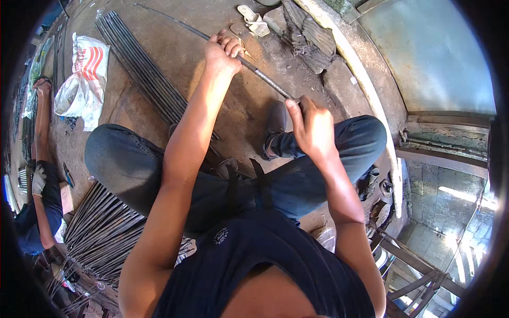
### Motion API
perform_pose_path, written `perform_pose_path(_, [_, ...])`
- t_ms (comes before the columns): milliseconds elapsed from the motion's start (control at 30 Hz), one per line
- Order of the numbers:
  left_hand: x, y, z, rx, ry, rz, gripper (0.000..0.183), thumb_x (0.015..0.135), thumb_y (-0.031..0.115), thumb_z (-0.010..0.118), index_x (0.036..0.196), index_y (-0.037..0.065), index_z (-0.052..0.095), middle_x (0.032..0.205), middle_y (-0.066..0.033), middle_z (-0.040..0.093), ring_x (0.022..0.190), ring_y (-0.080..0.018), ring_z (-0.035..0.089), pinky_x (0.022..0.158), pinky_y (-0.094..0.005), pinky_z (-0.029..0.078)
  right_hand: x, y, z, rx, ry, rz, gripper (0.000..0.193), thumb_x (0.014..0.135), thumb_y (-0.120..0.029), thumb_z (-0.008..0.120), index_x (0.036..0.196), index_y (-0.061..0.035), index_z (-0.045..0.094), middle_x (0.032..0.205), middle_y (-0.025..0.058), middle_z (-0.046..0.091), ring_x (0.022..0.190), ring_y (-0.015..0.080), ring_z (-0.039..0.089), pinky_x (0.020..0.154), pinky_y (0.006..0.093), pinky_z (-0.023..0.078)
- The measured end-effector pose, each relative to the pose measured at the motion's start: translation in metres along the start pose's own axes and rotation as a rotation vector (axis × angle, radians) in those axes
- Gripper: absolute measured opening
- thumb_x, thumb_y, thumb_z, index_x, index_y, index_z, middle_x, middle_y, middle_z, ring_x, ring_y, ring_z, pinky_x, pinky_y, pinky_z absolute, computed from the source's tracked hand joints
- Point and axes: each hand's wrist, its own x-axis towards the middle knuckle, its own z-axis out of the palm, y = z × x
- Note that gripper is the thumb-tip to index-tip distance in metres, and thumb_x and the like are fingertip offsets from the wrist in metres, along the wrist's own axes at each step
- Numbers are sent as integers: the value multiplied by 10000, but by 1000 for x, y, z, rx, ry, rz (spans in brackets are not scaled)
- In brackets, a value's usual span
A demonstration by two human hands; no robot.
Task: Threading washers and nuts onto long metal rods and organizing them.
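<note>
A long, thin dark metal rod [263, 78] slants from the far left toward my right knee. My left hand [222, 54] is closed around it partway along. My right hand [313, 123] grips its near end, thumb laid along the top, and the tip is hidden in my fingers. Between my hands the rod looks thicker and greyer, with a ribbed or wrapped surface. Left of my left forearm, a bundle of similar dark rods [140, 66] lies on the ground.
Another person [40, 183], one hand gloved, is at the far left near a white sack [85, 79]. More thin rods [103, 228] lie by my left thigh. Sandals [253, 21], dark cloth [307, 37] and a long pale pole [366, 79] are ahead and right.
</note>
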Motion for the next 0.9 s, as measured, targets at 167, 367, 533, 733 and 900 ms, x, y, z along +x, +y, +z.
perform_pose_path(167, [1, 0, -4, 28, 0, 15, 374, 1002, 326, 285, 879, 37, 486, 531, 35, 270, 389, -80, 219, 339, -214, 200, -3, 0, 3, -134, 114, -153, 326, 873, -319, 619, 872, -6, 529, 721, 187, 571, 626, 430, 589, 566, 479, 474])
perform_pose_path(367, [4, -1, -7, 43, 4, -7, 356, 1002, 318, 299, 888, 39, 489, 526, 39, 271, 383, -75, 232, 330, -212, 209, 1, 14, 13, 51, -90, 173, 407, 916, -374, 547, 832, 25, 538, 671, 188, 565, 595, 344, 570, 590, 425, 458])
perform_pose_path(533, [4, 2, -8, 53, 24, -14, 342, 999, 301, 309, 867, 49, 499, 522, 39, 265, 378, -75, 228, 329, -211, 209, 0, 8, 2, 349, -111, 161, 408, 934, -339, 524, 797, 44, 548, 667, 216, 568, 602, 323, 560, 623, 390, 443])
perform_pose_path(733, [4, -1, -5, 11, -10, -23, 375, 1006, 325, 279, 867, 49, 493, 523, 36, 264, 378, -75, 230, 327, -212, 209, -4, 29, 7, 183, -289, 92, 304, 849, -258, 658, 917, 14, 540, 774, 205, 576, 646, 421, 596, 587, 445, 481])
perform_pose_path(900, [4, -1, -5, 65, 51, 2, 393, 1007, 341, 275, 871, 47, 497, 525, 37, 261, 380, -74, 227, 327, -213, 209, -4, 10, 9, 74, 177, -179, 302, 884, -282, 618, 827, 9, 565, 641, 206, 553, 625, 414, 593, 569, 443, 468])
